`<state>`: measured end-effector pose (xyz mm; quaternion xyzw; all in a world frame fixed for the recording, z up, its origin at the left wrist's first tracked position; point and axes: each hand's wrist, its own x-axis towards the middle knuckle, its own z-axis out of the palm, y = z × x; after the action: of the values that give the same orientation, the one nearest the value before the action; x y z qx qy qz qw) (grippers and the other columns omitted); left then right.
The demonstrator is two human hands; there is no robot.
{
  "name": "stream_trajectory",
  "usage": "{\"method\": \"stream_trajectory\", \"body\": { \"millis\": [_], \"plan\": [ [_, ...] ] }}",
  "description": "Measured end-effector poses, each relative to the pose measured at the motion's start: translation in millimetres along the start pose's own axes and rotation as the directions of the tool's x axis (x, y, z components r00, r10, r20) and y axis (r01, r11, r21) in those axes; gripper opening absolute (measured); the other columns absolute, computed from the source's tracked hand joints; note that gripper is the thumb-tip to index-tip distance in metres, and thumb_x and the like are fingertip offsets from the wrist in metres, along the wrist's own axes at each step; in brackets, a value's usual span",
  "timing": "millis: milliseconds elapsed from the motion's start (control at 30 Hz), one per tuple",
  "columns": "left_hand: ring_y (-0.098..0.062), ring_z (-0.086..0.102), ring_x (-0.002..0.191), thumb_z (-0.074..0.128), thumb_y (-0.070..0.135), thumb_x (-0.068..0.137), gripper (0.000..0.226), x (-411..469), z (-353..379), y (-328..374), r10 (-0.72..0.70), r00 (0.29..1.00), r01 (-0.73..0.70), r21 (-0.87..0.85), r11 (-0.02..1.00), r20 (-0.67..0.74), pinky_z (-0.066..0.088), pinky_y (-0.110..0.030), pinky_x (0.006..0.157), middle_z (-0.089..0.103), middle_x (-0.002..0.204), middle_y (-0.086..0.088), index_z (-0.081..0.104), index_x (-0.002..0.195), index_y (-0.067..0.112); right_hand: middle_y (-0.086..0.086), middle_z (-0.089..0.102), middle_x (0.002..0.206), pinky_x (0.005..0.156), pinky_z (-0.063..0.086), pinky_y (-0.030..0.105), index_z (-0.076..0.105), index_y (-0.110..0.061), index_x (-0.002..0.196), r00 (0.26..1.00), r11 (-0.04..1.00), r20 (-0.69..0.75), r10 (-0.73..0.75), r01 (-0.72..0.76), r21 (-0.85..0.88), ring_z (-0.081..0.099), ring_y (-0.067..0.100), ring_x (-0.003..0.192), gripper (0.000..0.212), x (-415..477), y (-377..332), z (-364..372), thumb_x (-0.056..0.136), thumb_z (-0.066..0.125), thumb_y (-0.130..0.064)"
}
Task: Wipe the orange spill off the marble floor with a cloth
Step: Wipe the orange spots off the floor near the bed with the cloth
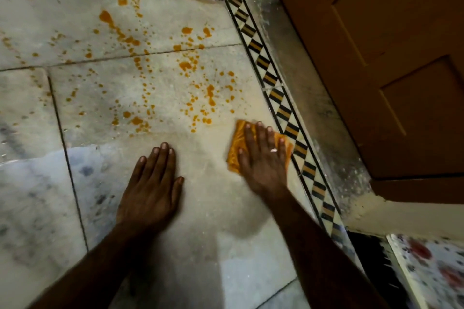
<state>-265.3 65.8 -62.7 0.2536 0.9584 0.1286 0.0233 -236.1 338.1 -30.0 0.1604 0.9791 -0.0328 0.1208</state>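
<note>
Kneeling over the marble floor [206,208], the person is in the middle of the wiping itself, and by my reckoning it is early going: the slab near the hands looks clean, but the orange spill [155,78] lies untouched as scattered drops and blobs across the slabs beyond them, with more flecks far off at the upper left. The right hand [263,160] presses flat on the orange cloth [237,148], fingers spread apart over it, palm down, a ring showing on one finger; it does not pinch the cloth, only pins it to the stone. That cloth sits just beside the striped inlay border [278,83], near the closest drops but not yet on them. The left hand [153,188] is planted bare on the floor, fingers held close together and pointing away, seemingly bracing the body's weight. Both forearms reach forward from the bottom of the view. The next move, I'd judge, calls for pushing the cloth forward and leftward into the nearest splatter, keeping firm downward pressure so it lifts rather than smears.
</note>
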Motion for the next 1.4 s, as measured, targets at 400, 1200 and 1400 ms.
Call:
{"method": "stream_trajectory", "body": {
  "millis": [400, 1200, 1400],
  "plan": [
    [-0.028, 0.025, 0.151, 0.029, 0.041, 0.102, 0.066, -1, 1, -4, -0.034, 0.999, 0.034, -0.031, 0.999, 0.001, 0.015, -0.043, 0.124, 0.025, 0.164, -0.015, 0.028, 0.156, 0.003, 0.016, 0.035, 0.163, 0.117, 0.029, 0.065, 0.031, -0.016, 0.159, 0.996, 0.998, -0.078, -0.044, 0.04, -0.049, 0.038, 0.041, 0.147, 0.071, -155, -55, 45, 0.096, 0.042, -0.047],
    [-0.033, 0.025, 0.152, 0.037, 0.03, 0.101, 0.062, 7, -6, -42, -0.104, 0.986, 0.105, 0.0, 0.995, -0.13, 0.027, -0.053, 0.121, 0.026, 0.163, -0.019, 0.03, 0.153, -0.002, 0.007, 0.023, 0.169, 0.121, 0.025, 0.061, 0.024, -0.025, 0.162, 0.935, 0.952, -0.176, -0.307, 0.299, -0.072, 0.022, 0.033, 0.156, 0.068, -29, -114, 22, 0.101, 0.041, -0.048],
    [-0.031, 0.025, 0.152, 0.039, 0.031, 0.1, 0.063, 7, -7, -45, -0.102, 0.987, 0.102, -0.005, 0.995, -0.122, 0.026, -0.052, 0.121, 0.026, 0.164, -0.017, 0.031, 0.154, 0.0, 0.004, 0.019, 0.17, 0.123, 0.017, 0.06, 0.019, -0.029, 0.163, 0.969, 0.98, -0.145, -0.198, 0.192, -0.058, 0.02, 0.029, 0.156, 0.065, 49, -100, 5, 0.103, 0.03, -0.052]
  ]
}}
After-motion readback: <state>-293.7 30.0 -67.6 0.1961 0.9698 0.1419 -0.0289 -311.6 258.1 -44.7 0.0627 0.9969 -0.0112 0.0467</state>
